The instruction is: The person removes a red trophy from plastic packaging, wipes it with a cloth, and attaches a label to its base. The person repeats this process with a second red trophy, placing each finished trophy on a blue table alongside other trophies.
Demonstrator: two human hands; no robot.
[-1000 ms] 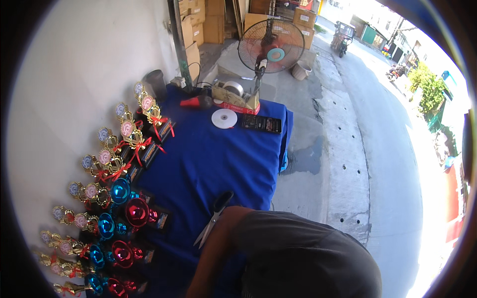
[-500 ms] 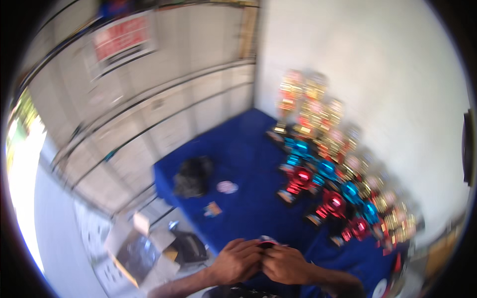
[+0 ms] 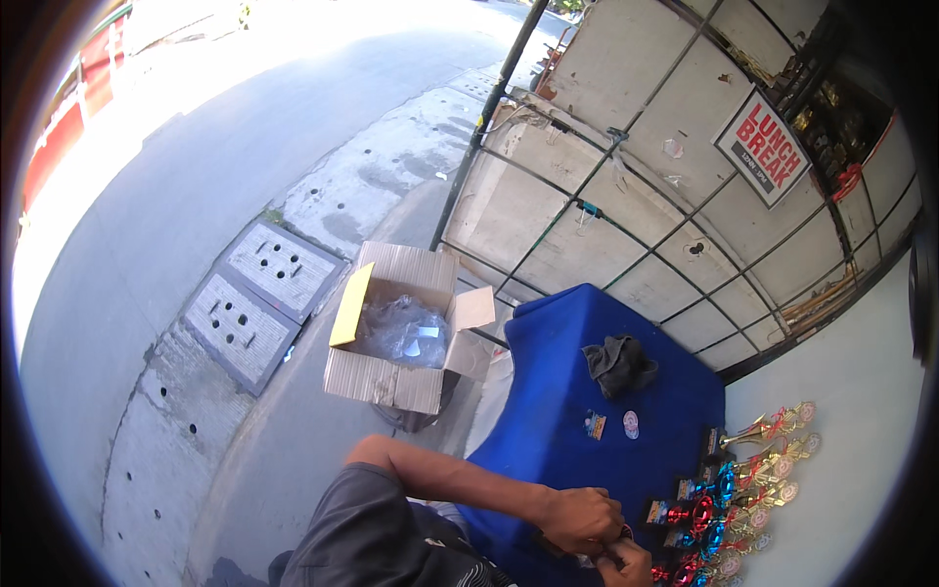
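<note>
My left hand (image 3: 581,517) and my right hand (image 3: 626,564) meet at the near edge of a table with a blue cover (image 3: 577,342). Both are curled around a small dark object that the fingers mostly hide; I cannot tell what it is. My left forearm runs in from a dark grey sleeve at the lower left. Just right of the hands, rows of small red, blue and gold trophies (image 3: 743,479) stand along the white wall. Further up the cover lie a crumpled dark cloth (image 3: 618,364), a small round disc (image 3: 631,424) and a small flat piece (image 3: 594,425).
An open cardboard box (image 3: 391,386) with clear plastic wrap inside stands on the pavement left of the table. Behind the table, a metal grid backed with cardboard panels (image 3: 587,225) carries a sign. Two perforated drain covers (image 3: 256,303) lie by the road.
The view has swung round, so the box, pavement and road now fill the left. My two hands stay together at the table's near edge, now lower right in the picture.
</note>
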